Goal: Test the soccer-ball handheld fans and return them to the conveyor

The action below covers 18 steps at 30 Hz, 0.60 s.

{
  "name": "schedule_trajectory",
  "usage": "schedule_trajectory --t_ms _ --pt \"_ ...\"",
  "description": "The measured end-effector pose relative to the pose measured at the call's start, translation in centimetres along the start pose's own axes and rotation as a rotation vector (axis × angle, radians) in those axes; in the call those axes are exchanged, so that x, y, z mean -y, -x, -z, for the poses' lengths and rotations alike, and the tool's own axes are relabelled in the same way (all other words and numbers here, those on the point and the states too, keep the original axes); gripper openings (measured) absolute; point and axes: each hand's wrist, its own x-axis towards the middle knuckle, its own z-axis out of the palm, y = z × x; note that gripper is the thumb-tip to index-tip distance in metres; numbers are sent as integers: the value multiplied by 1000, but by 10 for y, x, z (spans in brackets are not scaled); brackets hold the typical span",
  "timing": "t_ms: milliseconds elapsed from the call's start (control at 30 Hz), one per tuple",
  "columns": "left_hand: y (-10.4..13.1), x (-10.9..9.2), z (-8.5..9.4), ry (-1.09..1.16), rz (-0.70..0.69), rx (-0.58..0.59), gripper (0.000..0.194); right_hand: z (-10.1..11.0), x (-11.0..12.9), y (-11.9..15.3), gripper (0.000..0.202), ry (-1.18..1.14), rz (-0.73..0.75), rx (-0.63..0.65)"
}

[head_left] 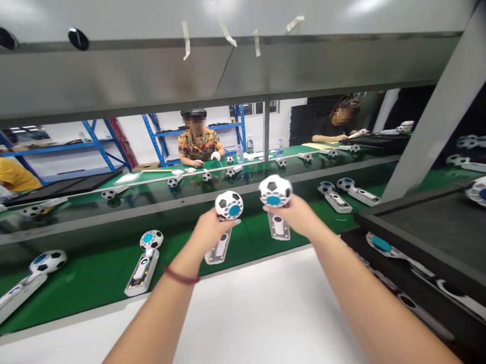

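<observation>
Hands raised over green conveyor belt [90, 277], mid-scene. Left hand [207, 231] clamped on handle of left football toy [229, 205]; right hand [295, 214] clamped on right football toy [275, 190]. Probably light, rigid plastic; best gripped at handle below ball. Similar toy [144, 262] near left.

Two ball-headed toys [144, 262] lie on the conveyor belt [91, 283] left of the hands, stacked trays [428, 234] stand right.
</observation>
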Motion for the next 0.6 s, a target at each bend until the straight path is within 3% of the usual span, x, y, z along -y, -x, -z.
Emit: schedule_trajectory --t_ms 33,133,233,300,367,500,600 --pt "-12 12 -16 -16 0 4 30 -13 -18 -11 32 160 -48 21" --pt "-30 52 -46 -112 -2 -80 31 -34 -67 -31 33 316 -123 26" --pt "-25 80 -46 -213 -31 -163 34 -36 -97 -32 41 471 -168 -28" --pt "-20 92 -28 -263 -10 -180 38 -32 -105 -27 48 546 -156 -46" --pt "-15 105 0 -306 87 -206 46 -29 -106 -20 50 609 -90 -65" --pt "-4 138 64 -305 492 -236 70 -38 -94 -5 44 697 208 -176" --pt "10 159 87 -145 692 -115 66 -60 -80 11 39 583 409 -159"
